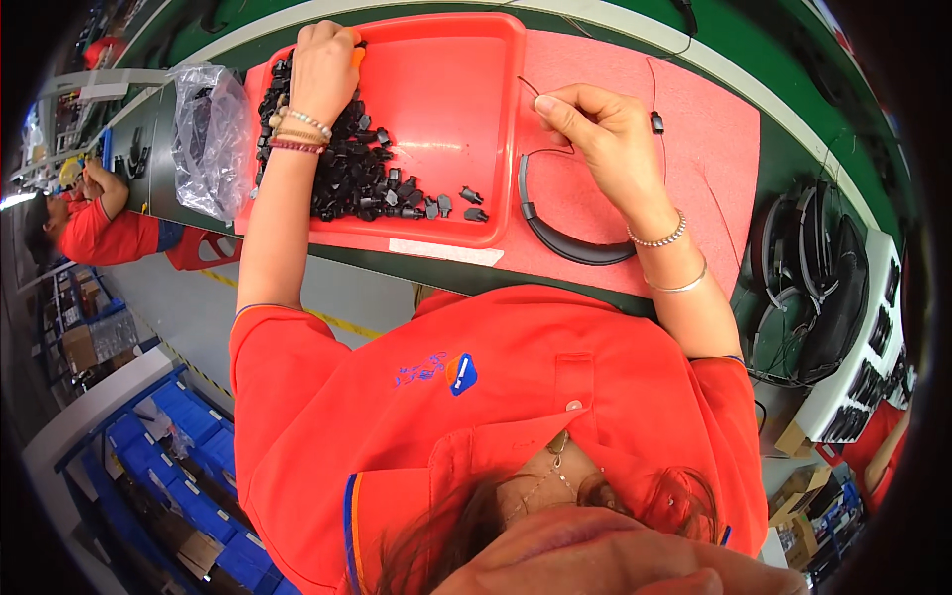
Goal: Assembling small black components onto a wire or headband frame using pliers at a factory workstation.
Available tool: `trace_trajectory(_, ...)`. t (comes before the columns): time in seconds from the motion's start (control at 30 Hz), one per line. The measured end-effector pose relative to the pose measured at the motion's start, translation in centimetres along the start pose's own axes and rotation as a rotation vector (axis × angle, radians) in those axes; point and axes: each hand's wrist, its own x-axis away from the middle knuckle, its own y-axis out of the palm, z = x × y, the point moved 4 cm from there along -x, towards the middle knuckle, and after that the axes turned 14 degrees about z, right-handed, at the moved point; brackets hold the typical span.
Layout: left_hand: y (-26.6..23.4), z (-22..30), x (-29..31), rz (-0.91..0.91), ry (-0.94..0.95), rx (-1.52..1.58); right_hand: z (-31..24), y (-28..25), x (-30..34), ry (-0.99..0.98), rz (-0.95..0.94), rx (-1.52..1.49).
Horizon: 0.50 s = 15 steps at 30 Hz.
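Observation:
My left hand (pixel 325 74) reaches over the far left part of a red tray (pixel 516 69). Its fingers are curled down by a heap of small black plastic parts (pixel 357 178), with something orange (pixel 358 52) beside the thumb; the fingertips are hidden. My right hand (pixel 600 124) is closed, thumb against forefinger, pinching a thin black wire (pixel 529 85). Below that hand a curved black and grey headband (pixel 570 246) rests on a pink mat (pixel 694 129), partly behind my right wrist. Another thin lead (pixel 551 151) runs between the headband's upper end and my right hand.
A clear plastic bag (pixel 210 149) lies left of the tray. More headbands (pixel 803 248) are gathered at the right, beside a white rack (pixel 873 347) of black parts. A small black part on a wire (pixel 656 123) lies on the mat. Another person (pixel 99 223) works at far left.

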Motion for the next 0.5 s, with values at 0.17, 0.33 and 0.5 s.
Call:
trace_trajectory(0.17,-2.8,5.9,0.0,0.097,-0.867,1.255,0.1,-0.7,0.4,-0.032,0.036,-0.006)
trace_trajectory(0.33,-4.2,12.7,0.5,0.076,-1.067,1.974,0.0,-0.2,1.1,-0.044,0.037,-0.002)
trace_trajectory(0.5,-4.9,14.1,0.3,0.147,-1.149,2.101,-0.2,-0.4,1.3,-0.072,0.037,0.044)
